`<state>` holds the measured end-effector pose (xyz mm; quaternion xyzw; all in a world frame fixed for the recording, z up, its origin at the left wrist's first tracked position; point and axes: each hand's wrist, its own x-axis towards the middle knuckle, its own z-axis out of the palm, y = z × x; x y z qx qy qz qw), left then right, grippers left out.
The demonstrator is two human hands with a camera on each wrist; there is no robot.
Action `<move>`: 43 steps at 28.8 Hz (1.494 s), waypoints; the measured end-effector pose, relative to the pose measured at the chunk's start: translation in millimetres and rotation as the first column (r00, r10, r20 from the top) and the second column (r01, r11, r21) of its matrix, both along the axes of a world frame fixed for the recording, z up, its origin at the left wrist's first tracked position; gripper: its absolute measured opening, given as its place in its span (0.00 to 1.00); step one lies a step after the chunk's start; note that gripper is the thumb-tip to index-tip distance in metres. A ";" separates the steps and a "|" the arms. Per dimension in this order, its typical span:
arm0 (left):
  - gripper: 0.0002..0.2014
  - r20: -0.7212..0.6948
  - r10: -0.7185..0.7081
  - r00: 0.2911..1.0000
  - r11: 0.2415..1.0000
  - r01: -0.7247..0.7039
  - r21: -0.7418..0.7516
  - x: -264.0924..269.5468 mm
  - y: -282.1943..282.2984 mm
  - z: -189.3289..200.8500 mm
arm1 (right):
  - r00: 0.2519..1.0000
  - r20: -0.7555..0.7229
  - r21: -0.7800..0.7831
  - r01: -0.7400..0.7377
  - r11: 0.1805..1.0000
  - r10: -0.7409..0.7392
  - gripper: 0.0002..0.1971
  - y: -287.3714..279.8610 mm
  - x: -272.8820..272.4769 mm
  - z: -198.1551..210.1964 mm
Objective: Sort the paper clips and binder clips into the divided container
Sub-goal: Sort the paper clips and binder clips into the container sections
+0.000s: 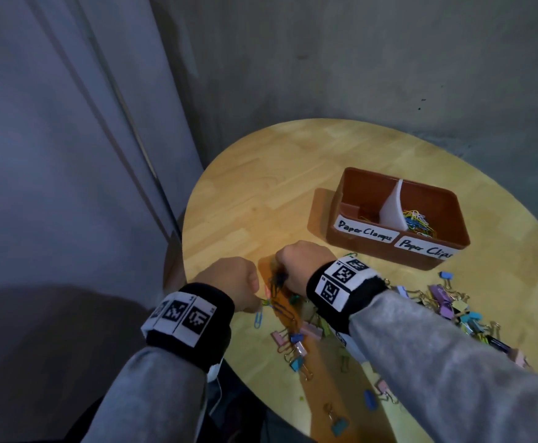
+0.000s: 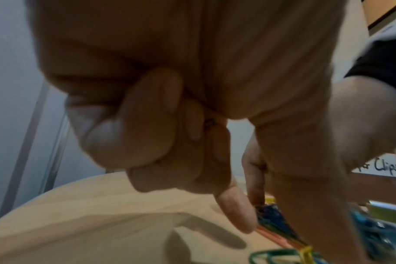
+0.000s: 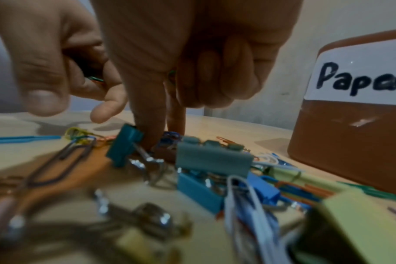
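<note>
coloured wire paper clips [image 3: 95,79] are pinched by the left hand [image 1: 229,281], gathered for the brown divided container [image 1: 398,219] at two o'clock; the right hand's [image 1: 299,263] grip cannot be told.

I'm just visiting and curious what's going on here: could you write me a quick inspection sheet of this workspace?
Surface: round wooden table.
Job's things: brown divided container, labelled Paper Clamps and Paper Clips; coloured paper clips lie in the right compartment.
Clutter: loose binder clips and more paper clips scattered on the near side of the table.
Hands: left hand and right hand are both curled, fingertips down among the clips; each seems to hold clips already.
Cables: nothing seen.
Surroundings: grey wall, curtain.
</note>
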<state>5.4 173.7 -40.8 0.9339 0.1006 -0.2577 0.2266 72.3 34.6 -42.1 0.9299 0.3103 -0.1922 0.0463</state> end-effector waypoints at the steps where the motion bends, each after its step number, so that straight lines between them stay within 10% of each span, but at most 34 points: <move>1: 0.13 -0.020 -0.016 1.000 1.000 0.016 0.011 -1.8 -1.5 0.9 | 1.000 -0.009 0.003 0.004 1.000 -0.004 0.07 0.5 -1.1 -0.1; 14: 0.21 0.071 -0.139 0.988 0.988 0.133 0.079 -0.9 -17.8 -3.1 | 0.976 -0.083 0.243 0.216 0.946 -0.202 0.02 -24.0 -11.7 6.2; 19: 0.19 0.081 -0.198 0.977 0.980 0.194 0.047 0.6 -24.1 -8.0 | 0.757 -0.549 0.592 0.652 0.474 -0.356 0.12 -65.7 -17.3 12.8; 25: 0.07 0.117 -0.183 0.976 0.980 0.172 0.099 5.0 -34.7 -10.1 | 0.449 -0.863 0.483 0.868 -0.115 -0.233 0.12 -115.3 -2.2 37.6; 29: 0.03 0.091 -0.207 0.974 0.972 0.194 0.129 6.0 -41.4 -12.3 | 0.387 -0.895 0.440 0.852 -0.286 -0.222 0.11 -141.3 18.6 52.1; 36: 0.06 0.037 -0.246 0.969 0.964 0.241 0.112 6.1 -45.9 -18.4 | 0.376 -0.814 0.507 0.832 -0.225 -0.443 0.10 -168.3 50.9 64.5; 43: 0.11 0.015 -0.286 0.958 0.956 0.284 0.079 7.6 -44.7 -20.5 | 0.414 -0.413 0.547 0.825 0.142 -0.811 0.08 -186.9 76.8 55.4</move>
